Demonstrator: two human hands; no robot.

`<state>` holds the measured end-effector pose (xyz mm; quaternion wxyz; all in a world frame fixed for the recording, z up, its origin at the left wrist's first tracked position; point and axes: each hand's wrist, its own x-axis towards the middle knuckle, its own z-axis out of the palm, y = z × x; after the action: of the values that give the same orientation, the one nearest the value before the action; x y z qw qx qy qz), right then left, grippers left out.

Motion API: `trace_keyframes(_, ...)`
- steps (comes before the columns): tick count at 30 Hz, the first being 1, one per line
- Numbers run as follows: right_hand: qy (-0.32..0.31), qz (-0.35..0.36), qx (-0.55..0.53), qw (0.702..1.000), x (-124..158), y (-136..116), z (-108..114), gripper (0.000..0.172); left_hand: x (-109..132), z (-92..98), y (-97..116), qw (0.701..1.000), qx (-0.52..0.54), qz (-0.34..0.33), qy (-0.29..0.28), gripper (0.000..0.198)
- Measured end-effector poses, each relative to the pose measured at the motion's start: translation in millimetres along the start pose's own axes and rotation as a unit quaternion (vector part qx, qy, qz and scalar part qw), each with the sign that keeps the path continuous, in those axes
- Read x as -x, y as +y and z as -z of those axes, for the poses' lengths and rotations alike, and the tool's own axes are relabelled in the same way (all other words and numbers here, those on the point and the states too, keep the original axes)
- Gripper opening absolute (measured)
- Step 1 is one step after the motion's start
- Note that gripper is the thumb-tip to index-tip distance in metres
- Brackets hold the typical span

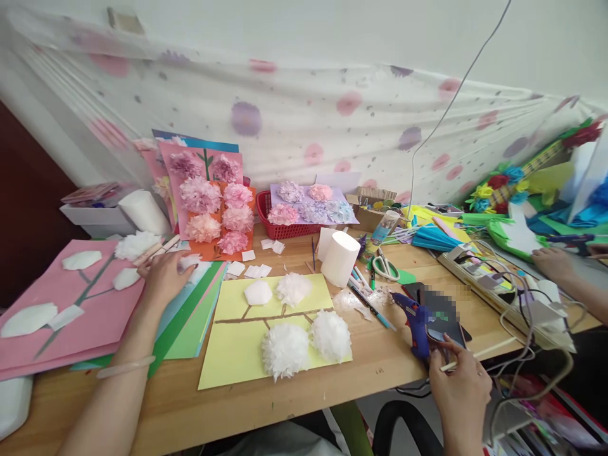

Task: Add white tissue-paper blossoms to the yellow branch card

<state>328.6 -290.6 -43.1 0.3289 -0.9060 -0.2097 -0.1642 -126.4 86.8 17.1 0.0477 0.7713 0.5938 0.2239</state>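
Note:
My left hand (167,276) reaches out to the left and rests on small white paper pieces (190,261) by a stack of coloured sheets (190,320); its fingers are curled over a piece. My right hand (460,377) is closed round the handle of a blue glue gun (414,320) at the table's front right, with a thin stick under its fingers. Between the hands lies a yellow sheet (228,345) with a brown branch and several white tissue flowers (285,350).
A pink sheet (90,316) with flat white shapes lies at the left. White paper rolls (339,258), scissors (386,267), pens, a red basket (266,212) and finished flower cards stand behind. A power strip (479,273) with cables lies right, near another person's hand (551,263).

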Motion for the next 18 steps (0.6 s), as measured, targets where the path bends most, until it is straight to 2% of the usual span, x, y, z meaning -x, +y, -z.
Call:
trace_keyframes(3,-0.001,0.007,-0.004,1.000,-1,-2,1,0.040,4,6.6,-6,0.999,-0.027,0.023,0.008,0.037)
trace_keyframes(7,0.033,0.026,-0.019,0.999,-1,-4,-1,0.036,11,11.7,-7,0.999,-0.040,0.033,0.012,0.037)
trace_keyframes(11,0.049,0.027,-0.016,0.998,0,-2,-4,0.038,13,11.4,-6,0.998,-0.038,0.039,0.031,0.035)
trace_keyframes(18,0.079,0.078,-0.018,0.994,0,5,-8,0.033,13,7.3,-4,0.997,-0.010,0.041,0.059,0.038)
